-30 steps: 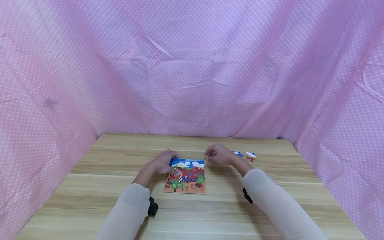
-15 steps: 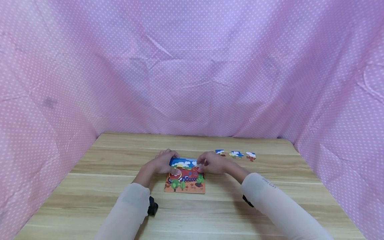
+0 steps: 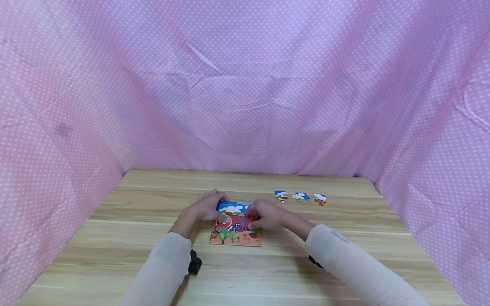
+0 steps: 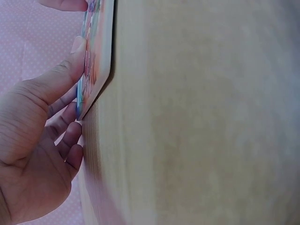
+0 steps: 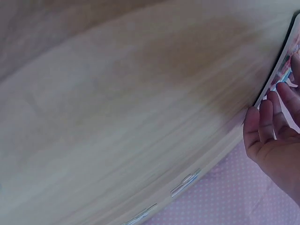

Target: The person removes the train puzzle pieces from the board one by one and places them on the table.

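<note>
A square jigsaw puzzle [image 3: 239, 239] with a red train picture lies flat on the table in the head view. My left hand [image 3: 208, 207] grips its left side, thumb on the picture, fingers at the far left corner. In the left wrist view that thumb [image 4: 65, 70] presses on the face near the puzzle's edge [image 4: 101, 70]. My right hand [image 3: 266, 214] is over the puzzle's upper right part, thumb and forefinger pinching at a red jigsaw piece [image 3: 251, 216]; the hand partly hides it. In the right wrist view, the right hand's other fingers [image 5: 266, 119] hang loosely by the puzzle's corner.
Three loose groups of jigsaw pieces lie behind and right of the puzzle: a blue-and-white piece [image 3: 280, 194], blue-and-green ones [image 3: 301, 196], and a white-and-red one [image 3: 320, 198]. A pink dotted cloth [image 3: 245, 106] surrounds the wooden table [image 3: 153, 191].
My right hand has moved left and nearer, from beside the puzzle onto its upper right part, uncovering a loose piece on the table. The left hand keeps its place.
</note>
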The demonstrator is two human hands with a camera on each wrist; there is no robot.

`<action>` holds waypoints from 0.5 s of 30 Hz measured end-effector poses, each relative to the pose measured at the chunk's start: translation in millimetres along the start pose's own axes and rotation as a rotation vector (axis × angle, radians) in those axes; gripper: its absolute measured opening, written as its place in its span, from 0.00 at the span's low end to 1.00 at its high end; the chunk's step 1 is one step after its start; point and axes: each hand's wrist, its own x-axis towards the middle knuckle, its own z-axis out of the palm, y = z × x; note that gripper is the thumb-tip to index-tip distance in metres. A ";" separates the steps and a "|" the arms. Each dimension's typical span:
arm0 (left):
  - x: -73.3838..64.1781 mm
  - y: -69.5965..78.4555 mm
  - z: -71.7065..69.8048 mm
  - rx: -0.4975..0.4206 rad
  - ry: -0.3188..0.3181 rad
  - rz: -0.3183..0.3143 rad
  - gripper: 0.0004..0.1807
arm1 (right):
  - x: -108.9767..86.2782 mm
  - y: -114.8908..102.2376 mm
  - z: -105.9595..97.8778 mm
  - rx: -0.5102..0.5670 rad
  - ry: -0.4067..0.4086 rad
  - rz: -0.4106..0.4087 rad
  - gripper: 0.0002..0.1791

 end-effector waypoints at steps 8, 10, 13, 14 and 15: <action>-0.7 0.1 -0.5 0.005 -0.003 0.006 0.32 | 1.4 -1.2 3.3 0.062 -0.001 0.035 0.14; -0.4 -0.3 -0.3 0.007 -0.003 0.006 0.32 | 1.8 -2.2 2.9 0.089 -0.003 0.051 0.14; -0.1 -0.4 0.1 0.007 -0.002 0.005 0.32 | 2.5 -3.2 2.3 0.126 -0.013 0.079 0.14; -0.1 -0.3 0.2 0.007 -0.001 0.004 0.32 | 2.8 -3.3 2.2 0.132 -0.016 0.085 0.13; 0.0 -0.2 0.2 0.007 -0.001 0.003 0.32 | 3.2 -3.4 2.1 0.136 -0.019 0.089 0.13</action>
